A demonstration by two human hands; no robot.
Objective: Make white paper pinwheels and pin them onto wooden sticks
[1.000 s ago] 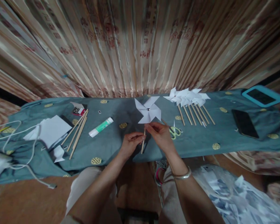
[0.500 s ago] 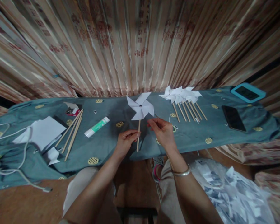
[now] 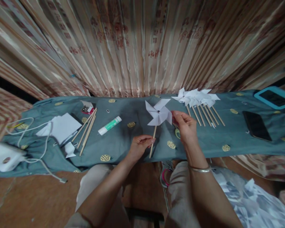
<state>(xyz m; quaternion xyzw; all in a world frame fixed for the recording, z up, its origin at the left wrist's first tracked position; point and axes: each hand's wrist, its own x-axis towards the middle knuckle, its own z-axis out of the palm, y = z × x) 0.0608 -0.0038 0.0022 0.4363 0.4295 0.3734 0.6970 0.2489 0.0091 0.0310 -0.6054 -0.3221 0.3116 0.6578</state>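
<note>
My left hand [image 3: 140,146] pinches the wooden stick of a white paper pinwheel [image 3: 161,117] between thumb and fingers. The pinwheel stands nearly upright above the cloth, its blades joined at a shiny round pin in the middle. At its right blade, the closed fingertips of my right hand [image 3: 186,126] meet the paper edge; the blade partly hides them. Behind and to the right lie several finished pinwheels [image 3: 197,96] in an overlapping row, their sticks toward me. A green and white glue stick [image 3: 109,125] rests to the left of my left hand.
Loose wooden sticks [image 3: 87,134], a small box of pins [image 3: 87,108] and stacked white paper [image 3: 65,126] lie at left, near a white corded device [image 3: 7,158]. A phone [image 3: 256,125] and blue-framed device [image 3: 274,97] sit at right. A bag of paper scraps [image 3: 254,199] stands below.
My right hand has moved up and outward to the pinwheel's right blade. My left hand keeps its hold on the stick. The whole view has shifted, so things appear farther right.
</note>
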